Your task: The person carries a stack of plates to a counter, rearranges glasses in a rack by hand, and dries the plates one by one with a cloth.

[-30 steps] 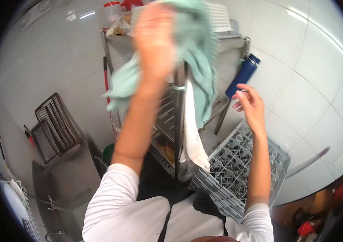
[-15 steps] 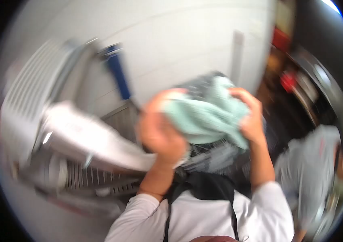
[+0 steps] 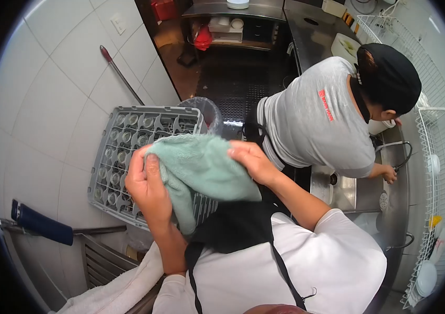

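Note:
A pale green cloth (image 3: 204,165) is stretched between my two hands in front of my black apron. My left hand (image 3: 150,183) pinches its left side, thumb on top, and a fold hangs below it. Its upper right edge is gripped by my right hand (image 3: 254,161), with the thumb pressed on the fabric. Whether anything lies inside the folds I cannot tell. Beneath and beyond the cloth is a grey dish rack (image 3: 97,180) with several upside-down glasses in its compartments; the cloth and my left hand cover part of it.
To the right a co-worker (image 3: 316,120) in a grey shirt and black cap bends over a metal sink (image 3: 345,196). A wire shelf (image 3: 444,172) runs along the right wall. A lined bin (image 3: 209,112) stands behind the rack; a blue-handled lever (image 3: 44,224) and white towel (image 3: 123,288) are at left.
My view has turned to the right, bringing the glass rack and the co-worker at the sink into clear sight. The cloth, bunched before, is now spread wider between my hands.

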